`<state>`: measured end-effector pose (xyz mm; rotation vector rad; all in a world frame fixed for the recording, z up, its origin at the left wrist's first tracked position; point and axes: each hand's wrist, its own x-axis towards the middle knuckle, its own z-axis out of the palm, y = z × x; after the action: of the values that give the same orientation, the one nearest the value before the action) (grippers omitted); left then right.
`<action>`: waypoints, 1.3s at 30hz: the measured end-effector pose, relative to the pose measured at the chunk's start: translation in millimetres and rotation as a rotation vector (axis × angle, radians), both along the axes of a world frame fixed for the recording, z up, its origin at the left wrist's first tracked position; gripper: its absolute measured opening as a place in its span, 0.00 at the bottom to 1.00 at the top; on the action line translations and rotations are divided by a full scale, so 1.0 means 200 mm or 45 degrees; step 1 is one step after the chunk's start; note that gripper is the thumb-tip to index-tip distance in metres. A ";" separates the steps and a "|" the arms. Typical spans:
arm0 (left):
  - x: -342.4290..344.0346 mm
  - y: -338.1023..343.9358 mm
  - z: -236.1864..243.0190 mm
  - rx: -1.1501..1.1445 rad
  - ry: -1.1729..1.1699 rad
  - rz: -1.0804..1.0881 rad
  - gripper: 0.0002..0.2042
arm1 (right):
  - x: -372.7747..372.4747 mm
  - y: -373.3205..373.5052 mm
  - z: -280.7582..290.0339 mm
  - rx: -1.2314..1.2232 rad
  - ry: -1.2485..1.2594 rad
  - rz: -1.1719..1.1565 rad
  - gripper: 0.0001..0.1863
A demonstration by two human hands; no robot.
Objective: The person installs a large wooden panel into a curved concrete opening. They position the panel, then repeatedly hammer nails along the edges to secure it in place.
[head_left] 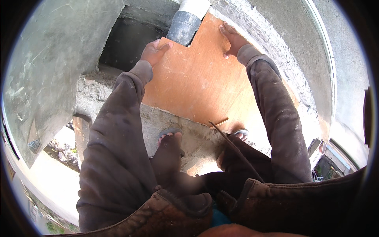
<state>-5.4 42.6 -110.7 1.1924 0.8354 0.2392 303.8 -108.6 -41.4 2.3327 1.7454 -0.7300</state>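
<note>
An orange-brown plywood sheet [197,79] with a notched corner lies fitted beside a pipe [183,27], grey below and white above. My left hand [154,53] grips the sheet's upper left corner, thumb on top, next to a dark square opening [126,39]. My right hand [233,41] rests on the sheet near its upper right edge, fingers spread. A thin rusty rod or stick [237,152] runs from the sheet's lower edge down toward my right leg, beside a small wood sliver [219,123].
Rough plastered concrete walls [47,79] flank both sides. My sandalled feet [169,134] are on a dusty concrete ledge [154,118] below the sheet. A wooden plank [81,132] and some rubble [59,152] lie at the lower left, beside a bright drop or ground.
</note>
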 end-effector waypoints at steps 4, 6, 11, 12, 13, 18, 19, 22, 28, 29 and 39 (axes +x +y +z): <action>0.01 0.03 0.04 0.091 0.130 -0.066 0.19 | -0.01 0.00 -0.03 -0.015 0.062 -0.048 0.69; 0.01 0.02 0.07 0.086 0.181 -0.092 0.19 | 0.00 -0.02 -0.02 -0.053 0.046 -0.028 0.70; 0.02 0.02 0.05 -0.055 0.105 -0.071 0.19 | -0.01 0.01 -0.03 -0.091 0.008 -0.029 0.71; 0.01 0.02 0.04 -0.093 0.106 -0.067 0.19 | -0.03 0.00 -0.04 -0.096 -0.011 -0.035 0.71; 0.01 0.01 0.02 -0.132 0.108 -0.063 0.19 | -0.03 -0.01 -0.04 -0.102 -0.030 -0.040 0.70; 0.03 -0.01 0.04 -0.199 0.020 -0.004 0.19 | 0.01 -0.03 -0.08 -0.070 -0.057 -0.038 0.69; 0.03 -0.01 0.06 -0.154 0.008 0.026 0.19 | 0.01 -0.04 -0.09 -0.051 -0.059 -0.047 0.69; -0.03 0.00 0.03 -0.068 -0.015 -0.024 0.18 | 0.02 -0.03 -0.15 0.069 -0.065 0.058 0.68; -0.04 0.11 -0.10 0.158 -0.160 -0.287 0.25 | 0.21 0.03 -0.28 0.079 -0.077 0.275 0.79; -0.05 0.13 -0.08 0.149 -0.188 -0.358 0.24 | 0.23 0.02 -0.28 0.069 -0.090 0.275 0.81; -0.42 -0.16 0.05 0.669 0.587 -0.383 0.27 | 0.19 -0.09 -0.17 0.057 0.008 0.035 0.69</action>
<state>-89.4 10.3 -101.2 1.8926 1.0068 -0.0783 342.7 -126.4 -75.8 2.3325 1.8111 -0.7011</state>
